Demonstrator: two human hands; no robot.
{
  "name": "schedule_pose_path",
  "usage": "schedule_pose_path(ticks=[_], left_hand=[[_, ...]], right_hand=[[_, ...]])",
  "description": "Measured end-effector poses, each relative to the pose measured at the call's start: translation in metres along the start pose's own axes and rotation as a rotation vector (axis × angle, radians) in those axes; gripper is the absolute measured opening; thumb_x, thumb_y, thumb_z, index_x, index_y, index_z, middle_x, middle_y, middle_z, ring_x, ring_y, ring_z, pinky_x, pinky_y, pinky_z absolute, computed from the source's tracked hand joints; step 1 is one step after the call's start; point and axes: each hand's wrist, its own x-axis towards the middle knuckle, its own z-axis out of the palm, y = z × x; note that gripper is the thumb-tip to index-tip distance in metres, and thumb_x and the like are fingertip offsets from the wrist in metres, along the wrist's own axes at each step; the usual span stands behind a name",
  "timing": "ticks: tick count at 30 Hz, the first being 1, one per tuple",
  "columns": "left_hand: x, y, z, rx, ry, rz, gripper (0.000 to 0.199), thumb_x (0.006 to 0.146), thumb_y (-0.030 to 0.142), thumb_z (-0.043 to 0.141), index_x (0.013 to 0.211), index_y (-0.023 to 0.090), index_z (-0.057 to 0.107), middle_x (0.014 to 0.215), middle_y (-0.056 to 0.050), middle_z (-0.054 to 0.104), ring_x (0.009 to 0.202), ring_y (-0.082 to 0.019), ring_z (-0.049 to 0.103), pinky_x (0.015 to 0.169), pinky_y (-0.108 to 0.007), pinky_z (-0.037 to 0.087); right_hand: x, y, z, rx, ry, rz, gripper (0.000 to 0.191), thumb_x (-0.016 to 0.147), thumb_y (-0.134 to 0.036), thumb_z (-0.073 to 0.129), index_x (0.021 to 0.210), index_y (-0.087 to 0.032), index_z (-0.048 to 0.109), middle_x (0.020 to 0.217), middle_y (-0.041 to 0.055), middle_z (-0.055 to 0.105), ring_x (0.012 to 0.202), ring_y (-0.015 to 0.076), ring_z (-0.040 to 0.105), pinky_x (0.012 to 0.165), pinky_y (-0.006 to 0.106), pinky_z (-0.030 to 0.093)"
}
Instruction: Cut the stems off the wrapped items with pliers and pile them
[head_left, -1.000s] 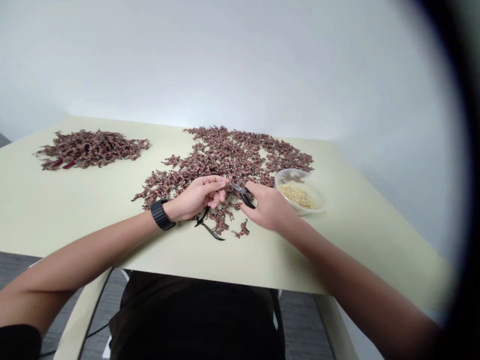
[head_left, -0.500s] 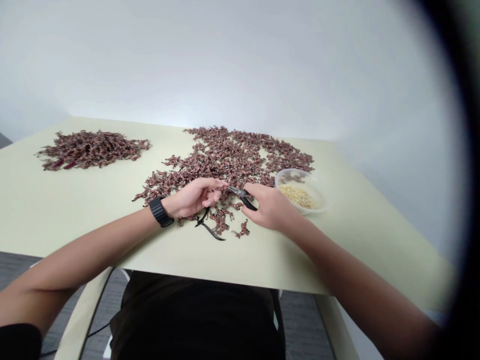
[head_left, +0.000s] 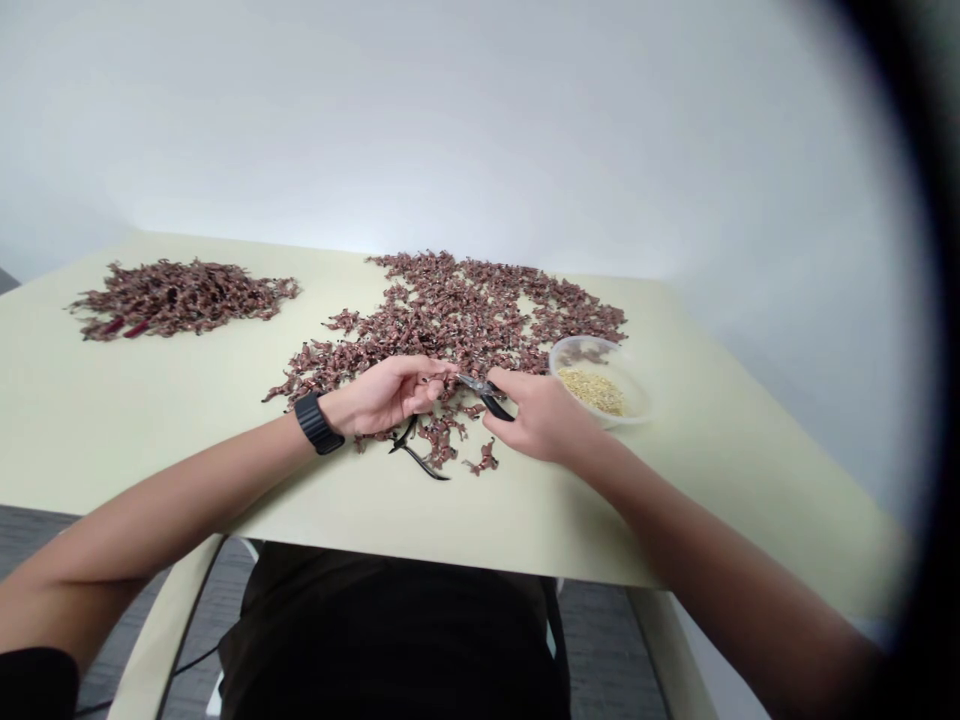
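My right hand is closed round black-handled pliers, whose metal jaws point left to the fingertips of my left hand. Thumb and forefinger of the left hand are pinched together at the plier tips; what sits between them is too small to make out clearly. Beneath and beyond both hands spreads a wide heap of small reddish-brown figures. A second black-handled hand tool lies on the table below my left hand, partly hidden by it. One loose brown figure rests to its right.
A clear round bowl holding small gold-coloured pieces stands right of my right hand. Another pile of brown figures lies at the far left, with two dark red pieces at its front. The pale yellow table meets a white wall behind.
Both hands keep almost the same position, with the plier jaws still at the left fingertips. The whole view has shifted very slightly.
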Motion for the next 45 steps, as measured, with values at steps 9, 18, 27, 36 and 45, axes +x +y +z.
schedule_pose_path(ticks=[9,18,27,36,45], left_hand=[[0.003,-0.013,0.002,0.056,-0.114,0.119,0.026,0.093,0.019,0.071,0.116,0.012,0.060,0.076,-0.001,0.062,0.054,-0.004,0.047,0.053,-0.015,0.038],[0.002,-0.038,0.012,0.731,0.099,0.514,0.034,0.099,0.037,0.061,0.122,0.023,0.040,0.075,0.001,0.069,0.049,-0.009,0.055,0.051,-0.019,0.042],[0.003,-0.028,-0.023,2.027,0.099,0.888,0.054,0.096,0.005,0.044,0.148,0.014,0.037,0.105,-0.013,0.074,0.078,-0.017,0.071,0.063,-0.024,0.051],[0.001,-0.022,-0.006,1.647,0.200,0.822,0.061,0.102,0.017,0.047,0.159,0.024,0.027,0.115,-0.011,0.072,0.084,-0.017,0.071,0.074,-0.028,0.055],[0.002,-0.017,0.008,0.683,0.016,0.422,0.044,0.099,0.048,0.060,0.129,0.015,0.062,0.102,-0.009,0.071,0.086,-0.015,0.066,0.079,-0.029,0.054]], right_hand=[[0.002,-0.012,0.014,0.313,-0.033,0.238,0.021,0.083,-0.031,0.060,0.074,-0.022,0.043,0.061,-0.0053,0.048,0.056,0.0119,0.042,0.056,0.027,0.028],[0.004,-0.029,0.020,0.845,-0.161,0.357,0.006,0.082,-0.025,0.054,0.079,-0.021,0.052,0.066,-0.0049,0.041,0.059,0.0112,0.040,0.052,0.024,0.031],[0.004,-0.031,-0.003,1.476,-0.539,0.720,0.017,0.081,-0.029,0.058,0.078,-0.022,0.043,0.064,-0.0086,0.019,0.053,0.0084,0.006,0.042,0.023,0.002],[0.003,-0.035,0.001,1.235,-0.303,0.554,0.014,0.080,-0.027,0.056,0.078,-0.022,0.043,0.064,-0.0073,0.027,0.053,0.0090,0.017,0.044,0.024,0.011],[0.002,-0.028,0.012,0.545,0.015,0.274,0.009,0.081,-0.025,0.059,0.079,-0.021,0.051,0.068,-0.0044,0.048,0.063,0.0128,0.042,0.057,0.027,0.032]])
